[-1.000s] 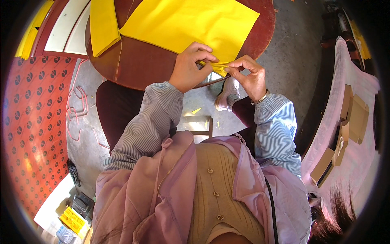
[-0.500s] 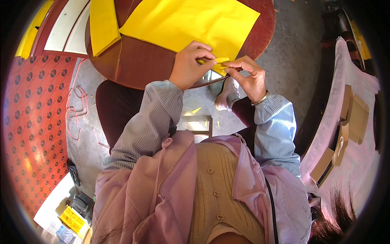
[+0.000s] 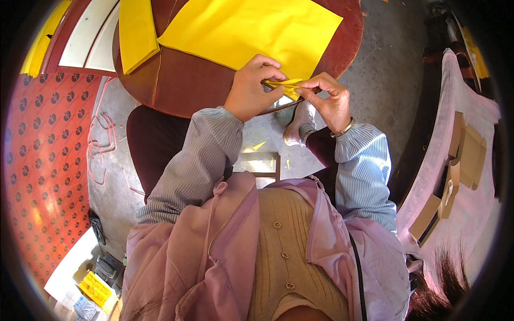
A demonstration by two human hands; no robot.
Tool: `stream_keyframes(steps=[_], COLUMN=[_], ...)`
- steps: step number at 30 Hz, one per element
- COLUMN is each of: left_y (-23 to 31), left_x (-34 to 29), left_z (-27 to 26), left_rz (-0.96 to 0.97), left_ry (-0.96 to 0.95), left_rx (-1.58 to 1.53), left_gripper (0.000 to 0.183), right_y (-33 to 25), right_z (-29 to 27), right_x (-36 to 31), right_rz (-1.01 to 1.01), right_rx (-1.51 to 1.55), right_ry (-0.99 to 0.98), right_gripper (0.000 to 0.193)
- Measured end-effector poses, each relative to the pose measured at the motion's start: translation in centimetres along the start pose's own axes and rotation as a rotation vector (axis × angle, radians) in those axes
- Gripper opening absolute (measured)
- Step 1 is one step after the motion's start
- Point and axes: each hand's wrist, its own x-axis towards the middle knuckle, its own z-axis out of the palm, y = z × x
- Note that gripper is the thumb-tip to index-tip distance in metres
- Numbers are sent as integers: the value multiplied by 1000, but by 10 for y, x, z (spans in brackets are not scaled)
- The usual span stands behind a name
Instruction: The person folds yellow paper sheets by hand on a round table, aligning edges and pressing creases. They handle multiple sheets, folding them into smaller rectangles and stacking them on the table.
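Floor: grey concrete floor [image 3: 385, 69] runs under and around everything, with a red patterned mat [image 3: 43, 176] along the person's left.
Table: round dark-brown wooden table [image 3: 182, 85] stands ahead of the person, its near edge just under both hands.
Big sheet: large yellow paper sheet [image 3: 251, 29] lies flat on the table, its near corner reaching toward the hands.
Second sheet: narrower folded yellow sheet [image 3: 136, 32] lies to the left of it, on the table as well.
Small piece: small folded yellow paper [image 3: 285, 85] is held just above the table's near edge, between the two hands.
Left hand: left hand [image 3: 251, 88] is curled, thumb and fingers pinching the left end of the small folded paper.
Right hand: right hand [image 3: 329, 99] is curled too, fingertips pinching the right end; a bracelet [image 3: 342, 128] sits at its wrist.
Below the hands: a white shoe [image 3: 301, 125] rests on the concrete, beside small yellow scraps [image 3: 259, 145].
Right side: pink cloth [image 3: 471, 214] carries flat brown cardboard pieces [image 3: 466, 155], well apart from the hands.
Lower left: a yellow box [image 3: 96, 289] sits among clutter, too small to tell more.
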Motion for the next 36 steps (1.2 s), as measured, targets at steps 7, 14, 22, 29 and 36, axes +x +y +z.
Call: stream_keyframes(steps=[7, 14, 22, 29, 36], left_y=[2, -1, -3, -1, 6], left_x=[0, 1, 0, 1, -2], left_z=[5, 1, -4, -1, 9], left_rz=[-54, -96, -26, 17, -1], left_ry=[67, 22, -29, -11, 67], left_rx=[33, -59, -29, 15, 85], left_gripper=[14, 14, 17, 21, 17], right_y=[1, -2, -2, 1, 1], right_z=[1, -5, -3, -1, -1], right_x=[-2, 0, 2, 2, 5], right_rz=[-24, -81, 13, 2, -9], right_rx=[63, -37, -1, 12, 39], right_ry=[14, -45, -25, -18, 3], right_gripper=[18, 17, 12, 10, 12])
